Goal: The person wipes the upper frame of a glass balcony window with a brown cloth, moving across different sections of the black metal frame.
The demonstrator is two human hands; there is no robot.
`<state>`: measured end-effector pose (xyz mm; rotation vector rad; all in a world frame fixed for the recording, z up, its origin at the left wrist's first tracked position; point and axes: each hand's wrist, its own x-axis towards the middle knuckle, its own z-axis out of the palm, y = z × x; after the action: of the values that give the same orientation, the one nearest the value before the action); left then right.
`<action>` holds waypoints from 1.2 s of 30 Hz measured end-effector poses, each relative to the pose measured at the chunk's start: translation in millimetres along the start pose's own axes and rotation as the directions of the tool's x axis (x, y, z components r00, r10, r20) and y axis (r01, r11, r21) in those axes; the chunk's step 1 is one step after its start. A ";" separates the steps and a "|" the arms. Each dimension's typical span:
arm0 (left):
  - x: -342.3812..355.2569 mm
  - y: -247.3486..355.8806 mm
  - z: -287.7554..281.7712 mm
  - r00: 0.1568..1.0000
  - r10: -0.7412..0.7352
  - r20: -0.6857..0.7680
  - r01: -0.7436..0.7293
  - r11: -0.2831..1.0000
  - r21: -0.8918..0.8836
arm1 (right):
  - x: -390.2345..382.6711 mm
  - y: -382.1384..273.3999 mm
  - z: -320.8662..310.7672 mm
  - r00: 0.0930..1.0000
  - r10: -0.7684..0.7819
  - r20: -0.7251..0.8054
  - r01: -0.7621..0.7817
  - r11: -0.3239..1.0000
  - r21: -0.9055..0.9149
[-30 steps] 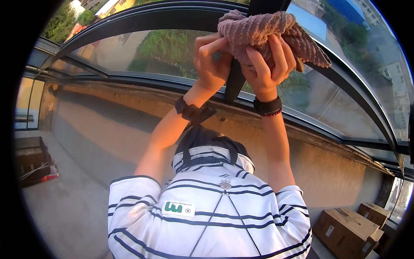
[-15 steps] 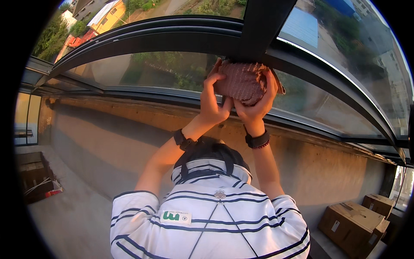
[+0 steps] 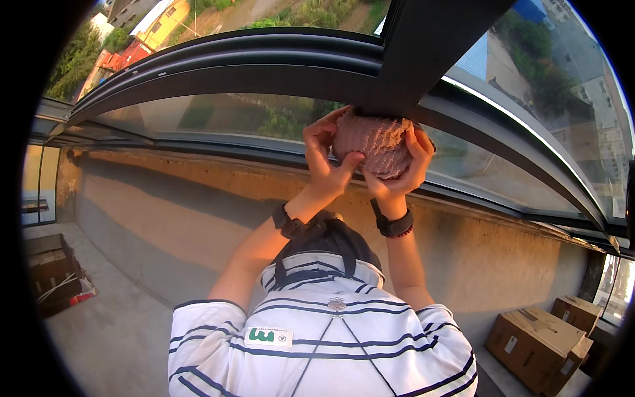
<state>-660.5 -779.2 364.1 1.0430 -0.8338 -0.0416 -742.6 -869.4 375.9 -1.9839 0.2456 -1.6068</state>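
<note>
Both my hands grip a bunched, ribbed pinkish-brown cloth [image 3: 372,142] against the dark metal window frame, just below a thick vertical post [image 3: 423,49]. My left hand [image 3: 324,159] wraps round the cloth's left side, thumb on its front, fingers curled at the upper edge. My right hand [image 3: 407,169] holds its right side with fingers bent over it. Glass panes [image 3: 231,112] run behind and beside the cloth. I wear dark bands on both wrists. The part of the frame under the cloth is hidden.
A concrete parapet wall [image 3: 165,205] runs below the window. Cardboard boxes [image 3: 529,341] stand on the floor at lower right, and an open carton [image 3: 53,271] with red and white bits lies at left. Buildings and trees show outside through the glass.
My hands and the cloth have dropped from the upper frame to below the post's lower end, shifting slightly down again since half a second ago. The cloth is now more tightly bunched.
</note>
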 end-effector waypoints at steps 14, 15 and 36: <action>-93.4 -93.4 -34.8 0.963 -0.264 0.042 0.255 0.953 0.163 | -125.3 66.8 7.4 0.976 0.198 0.086 -0.199 0.980 -0.004; -105.1 -108.2 -37.2 0.958 -0.282 0.050 0.265 0.938 0.222 | -141.8 77.0 7.2 0.961 0.255 0.111 -0.256 0.967 -0.008; -227.7 -248.1 -56.5 0.463 -0.865 -0.193 0.703 0.226 0.675 | -254.0 177.1 -1.4 0.426 0.765 0.483 -0.486 0.643 -0.591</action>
<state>-699.4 -777.0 24.9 2.1770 -0.3828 -0.8332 -774.0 -894.0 68.8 -2.2056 0.9296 -0.2306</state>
